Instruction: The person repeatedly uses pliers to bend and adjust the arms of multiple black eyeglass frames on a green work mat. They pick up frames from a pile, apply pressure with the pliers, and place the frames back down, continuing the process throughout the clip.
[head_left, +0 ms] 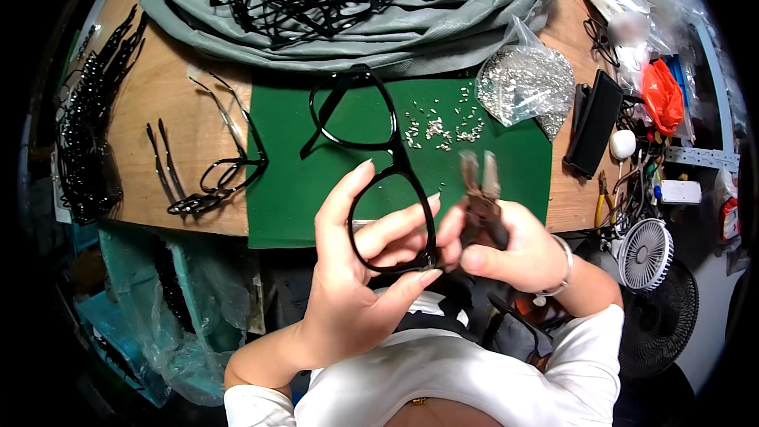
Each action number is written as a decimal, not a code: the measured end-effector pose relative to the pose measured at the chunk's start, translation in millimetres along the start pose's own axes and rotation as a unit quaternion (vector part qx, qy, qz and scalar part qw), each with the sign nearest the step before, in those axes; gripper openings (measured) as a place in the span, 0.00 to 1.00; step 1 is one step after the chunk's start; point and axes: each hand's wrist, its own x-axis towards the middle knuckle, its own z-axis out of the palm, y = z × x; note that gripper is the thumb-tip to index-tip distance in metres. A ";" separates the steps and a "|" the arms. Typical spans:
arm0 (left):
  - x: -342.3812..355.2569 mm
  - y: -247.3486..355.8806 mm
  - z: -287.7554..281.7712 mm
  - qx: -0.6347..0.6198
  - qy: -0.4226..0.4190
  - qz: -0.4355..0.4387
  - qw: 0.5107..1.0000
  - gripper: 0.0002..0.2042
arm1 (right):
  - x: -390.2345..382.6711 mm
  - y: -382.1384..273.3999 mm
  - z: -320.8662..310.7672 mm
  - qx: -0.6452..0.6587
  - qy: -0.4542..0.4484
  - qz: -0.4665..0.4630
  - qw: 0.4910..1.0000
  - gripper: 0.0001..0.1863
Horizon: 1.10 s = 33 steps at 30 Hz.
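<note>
A black eyeglass frame (402, 160) is held up in my left hand (348, 269), turned so that one rim lies above the other. My left fingers and thumb close around its lower rim; one temple reaches out at the upper left. Beside that lower rim, my right hand (514, 249) grips a pair of pliers (481, 205), whose jaws point up and stand slightly apart. My right fingertips come close to the frame's lower corner; whether they touch it I cannot tell. Small silvery metal parts (436, 130) lie scattered on the green mat (288, 142) beyond my hands.
A grey cloth bag (190, 12) of black frames stands at the back. Right of the mat are a plastic bag (522, 83) of metal parts, a black case (594, 126) and a small fan (644, 253). More glasses frames (225, 170) and a dark heap (91, 138) lie left.
</note>
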 end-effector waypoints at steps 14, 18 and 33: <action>-2.6 4.6 -10.3 -0.031 -0.060 -0.030 0.997 0.41 | -3.2 -15.5 -0.7 -0.362 -0.156 0.077 0.916 0.12; -2.1 3.2 -4.7 -0.037 -0.042 -0.050 0.997 0.40 | -3.3 2.1 1.5 -0.459 -0.073 -0.003 0.886 0.16; 0.5 -14.4 -8.7 0.034 -0.070 -0.045 0.996 0.41 | 6.9 53.0 -44.0 -0.485 0.099 -0.084 0.865 0.12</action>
